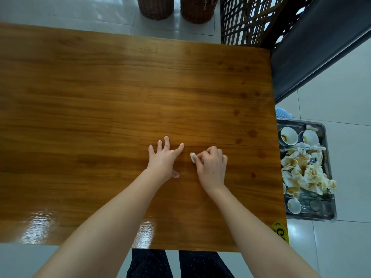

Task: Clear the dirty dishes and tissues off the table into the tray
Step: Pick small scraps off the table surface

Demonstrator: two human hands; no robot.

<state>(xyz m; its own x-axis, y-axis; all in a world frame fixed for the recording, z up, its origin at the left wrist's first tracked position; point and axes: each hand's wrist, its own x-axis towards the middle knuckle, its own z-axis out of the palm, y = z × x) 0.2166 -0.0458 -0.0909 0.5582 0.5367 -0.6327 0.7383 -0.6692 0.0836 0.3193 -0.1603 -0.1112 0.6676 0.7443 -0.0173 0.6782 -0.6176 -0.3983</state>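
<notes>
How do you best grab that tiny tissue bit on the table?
Pinch the tissue bit across its crumpled middle, coming from above on its right side, as the right hand does. It is small and lies low on the table.

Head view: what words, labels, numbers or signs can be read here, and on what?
The yellow sticker at the near right corner of the table: black characters, blurred and partly cut off, unreadable.
The tray, bowls and tissue scrap pinched by the right hand: no print visible.
No other text.
</notes>
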